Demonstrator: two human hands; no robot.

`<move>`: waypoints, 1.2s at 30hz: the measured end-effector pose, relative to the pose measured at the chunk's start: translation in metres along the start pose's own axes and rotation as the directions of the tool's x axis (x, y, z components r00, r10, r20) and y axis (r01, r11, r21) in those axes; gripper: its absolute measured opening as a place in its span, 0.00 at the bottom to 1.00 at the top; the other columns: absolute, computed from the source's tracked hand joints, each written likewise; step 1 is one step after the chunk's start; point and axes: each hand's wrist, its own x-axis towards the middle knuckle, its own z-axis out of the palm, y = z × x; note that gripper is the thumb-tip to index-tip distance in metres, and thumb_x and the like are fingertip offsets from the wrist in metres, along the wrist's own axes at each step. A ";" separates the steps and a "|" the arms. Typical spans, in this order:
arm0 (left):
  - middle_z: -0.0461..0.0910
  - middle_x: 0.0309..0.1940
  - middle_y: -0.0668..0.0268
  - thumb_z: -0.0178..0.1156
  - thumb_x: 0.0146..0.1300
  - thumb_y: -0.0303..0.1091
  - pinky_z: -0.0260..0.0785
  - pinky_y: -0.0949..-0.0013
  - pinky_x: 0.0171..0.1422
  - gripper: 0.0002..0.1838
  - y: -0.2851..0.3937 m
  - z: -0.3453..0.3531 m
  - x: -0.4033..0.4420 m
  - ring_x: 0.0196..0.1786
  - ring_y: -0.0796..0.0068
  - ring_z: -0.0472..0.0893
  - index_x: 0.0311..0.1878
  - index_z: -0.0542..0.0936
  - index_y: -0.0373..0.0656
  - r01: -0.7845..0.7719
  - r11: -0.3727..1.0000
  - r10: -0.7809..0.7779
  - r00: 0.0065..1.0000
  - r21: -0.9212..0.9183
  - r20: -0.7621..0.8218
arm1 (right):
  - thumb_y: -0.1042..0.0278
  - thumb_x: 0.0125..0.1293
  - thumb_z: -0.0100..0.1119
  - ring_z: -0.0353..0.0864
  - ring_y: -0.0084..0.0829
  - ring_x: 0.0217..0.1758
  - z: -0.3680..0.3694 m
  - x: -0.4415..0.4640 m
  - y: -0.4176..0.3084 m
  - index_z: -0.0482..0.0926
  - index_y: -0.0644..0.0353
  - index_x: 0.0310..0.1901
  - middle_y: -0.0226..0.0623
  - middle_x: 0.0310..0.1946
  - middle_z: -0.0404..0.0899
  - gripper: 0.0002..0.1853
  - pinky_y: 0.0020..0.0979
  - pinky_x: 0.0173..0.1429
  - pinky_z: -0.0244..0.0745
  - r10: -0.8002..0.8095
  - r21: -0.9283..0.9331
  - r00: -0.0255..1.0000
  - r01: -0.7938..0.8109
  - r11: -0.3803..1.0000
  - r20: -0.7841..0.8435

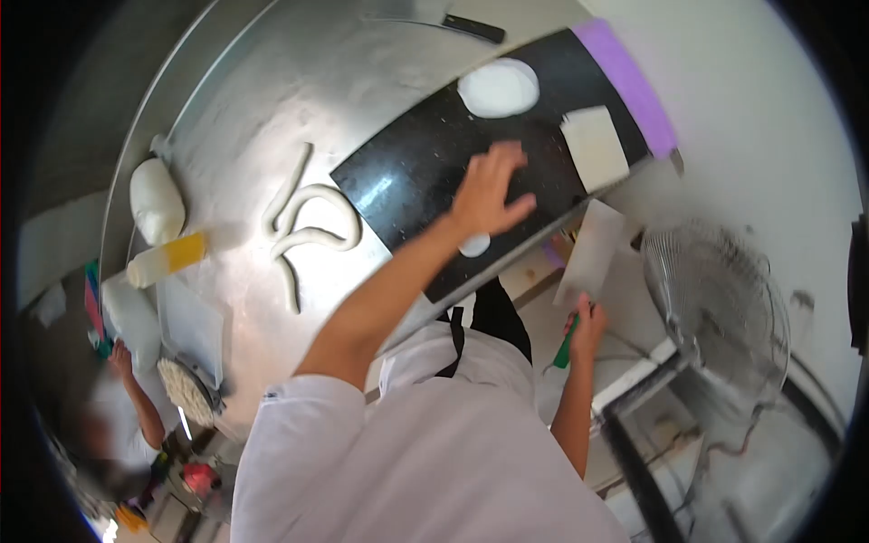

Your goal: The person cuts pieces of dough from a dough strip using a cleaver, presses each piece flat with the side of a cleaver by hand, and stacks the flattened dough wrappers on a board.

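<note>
Left hand (487,197) spread, empty over board (412,158); right hand (587,328) grips cleaver (590,253). Likely pre-press; next needs cleaver flat over disc (475,245).

Worktop: brushed stainless steel (226,127), broad, filling the upper left; the wide lens bends its outline.
Worktop rim: raised metal edge (145,118), curving along the far left side.
Right wall: plain, off-white (769,118), with a few dark marks lower down.
Left wall: grey surface (68,217), dim toward the picture's edge.
Fan: round wire-guarded unit (715,308), standing just beside the right wall.
Frame: dark bar (638,475), slanting below the fan.
Light: bright, whitish; soft sheen on the steel, corners falling to black.
</note>
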 end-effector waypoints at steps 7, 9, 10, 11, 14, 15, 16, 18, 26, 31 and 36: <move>0.64 0.73 0.48 0.68 0.62 0.50 0.57 0.46 0.74 0.41 0.026 0.004 -0.023 0.73 0.48 0.66 0.72 0.66 0.39 -0.112 0.889 0.152 0.987 0.444 -0.056 | 0.43 0.71 0.64 0.73 0.26 0.17 0.013 -0.108 0.054 0.74 0.61 0.31 0.35 0.20 0.74 0.26 0.31 0.22 0.68 0.131 0.189 0.989 -0.141 0.972 0.064; 0.54 0.79 0.43 0.70 0.60 0.54 0.45 0.43 0.82 0.47 0.030 0.002 -0.044 0.80 0.45 0.58 0.76 0.63 0.39 -0.046 0.856 -0.030 0.990 0.515 0.139 | 0.44 0.70 0.66 0.76 0.28 0.19 0.015 -0.116 0.059 0.77 0.64 0.32 0.38 0.21 0.77 0.26 0.33 0.24 0.71 0.130 0.108 0.988 -0.139 0.984 0.086; 0.54 0.79 0.43 0.70 0.60 0.54 0.45 0.43 0.82 0.47 0.015 -0.004 -0.027 0.80 0.45 0.58 0.76 0.63 0.39 -0.075 0.850 -0.001 0.990 0.521 0.143 | 0.44 0.68 0.68 0.79 0.31 0.24 0.024 -0.106 0.054 0.79 0.66 0.35 0.41 0.24 0.80 0.26 0.36 0.31 0.74 -0.021 -0.027 0.998 0.022 0.999 0.055; 0.54 0.79 0.42 0.69 0.61 0.53 0.46 0.43 0.82 0.46 -0.010 -0.008 -0.014 0.79 0.43 0.58 0.76 0.62 0.39 -0.123 0.940 0.092 0.989 0.319 0.113 | 0.43 0.67 0.69 0.82 0.35 0.29 0.027 -0.105 0.052 0.81 0.68 0.39 0.44 0.28 0.83 0.27 0.38 0.38 0.78 -0.153 -0.177 0.987 0.159 0.971 0.047; 0.53 0.78 0.40 0.67 0.63 0.50 0.47 0.44 0.81 0.44 -0.001 -0.041 0.011 0.79 0.43 0.58 0.76 0.62 0.38 0.130 0.962 -0.186 0.954 -0.239 -0.234 | 0.41 0.58 0.74 0.86 0.49 0.41 0.047 -0.076 -0.002 0.83 0.67 0.44 0.52 0.37 0.87 0.31 0.44 0.50 0.79 -0.236 -0.068 0.949 0.255 0.965 0.210; 0.54 0.79 0.45 0.67 0.62 0.51 0.44 0.41 0.82 0.44 -0.005 -0.044 0.011 0.80 0.44 0.57 0.76 0.62 0.39 0.089 0.976 -0.156 0.923 -0.199 -0.352 | 0.41 0.55 0.76 0.87 0.53 0.43 0.058 -0.067 -0.007 0.83 0.66 0.44 0.53 0.39 0.87 0.32 0.45 0.51 0.80 -0.352 -0.104 0.900 0.388 0.916 0.256; 0.54 0.79 0.45 0.67 0.62 0.51 0.44 0.41 0.82 0.44 -0.002 -0.041 -0.002 0.80 0.44 0.57 0.76 0.62 0.39 0.089 0.978 -0.151 0.925 -0.188 -0.348 | 0.41 0.55 0.76 0.87 0.53 0.43 0.069 -0.056 -0.020 0.83 0.66 0.44 0.53 0.39 0.87 0.32 0.45 0.51 0.80 -0.352 -0.093 0.900 0.385 0.918 0.256; 0.50 0.82 0.51 0.66 0.61 0.60 0.37 0.35 0.83 0.49 0.013 -0.034 -0.049 0.83 0.47 0.52 0.78 0.60 0.44 -0.040 0.930 0.006 0.996 0.367 0.093 | 0.42 0.48 0.80 0.86 0.56 0.45 0.086 -0.035 -0.046 0.83 0.66 0.45 0.56 0.42 0.87 0.34 0.46 0.52 0.80 -0.222 -0.276 0.818 0.414 0.867 0.531; 0.42 0.86 0.60 0.58 0.57 0.75 0.32 0.32 0.83 0.54 0.024 -0.014 -0.040 0.87 0.51 0.37 0.83 0.56 0.59 -0.128 0.653 -0.299 0.862 0.746 0.409 | 0.44 0.41 0.84 0.87 0.56 0.47 0.098 -0.008 -0.060 0.74 0.65 0.50 0.56 0.39 0.87 0.41 0.50 0.51 0.81 -0.260 -0.342 0.827 0.464 0.817 0.499; 0.48 0.84 0.57 0.62 0.55 0.73 0.36 0.32 0.83 0.55 -0.006 -0.004 0.016 0.85 0.49 0.44 0.82 0.59 0.57 -0.261 0.705 -0.010 0.926 0.659 0.378 | 0.45 0.41 0.85 0.87 0.58 0.44 0.100 0.024 -0.089 0.74 0.67 0.47 0.59 0.38 0.86 0.41 0.50 0.48 0.82 -0.343 -0.333 0.857 0.476 0.814 0.385; 0.44 0.85 0.54 0.66 0.50 0.73 0.32 0.32 0.83 0.59 -0.004 -0.015 -0.010 0.86 0.47 0.40 0.82 0.58 0.57 -0.354 0.706 -0.045 0.843 0.614 0.537 | 0.43 0.43 0.84 0.87 0.60 0.47 0.115 -0.020 -0.068 0.71 0.72 0.59 0.61 0.42 0.85 0.49 0.51 0.53 0.82 -0.257 -0.271 0.859 0.402 0.875 0.444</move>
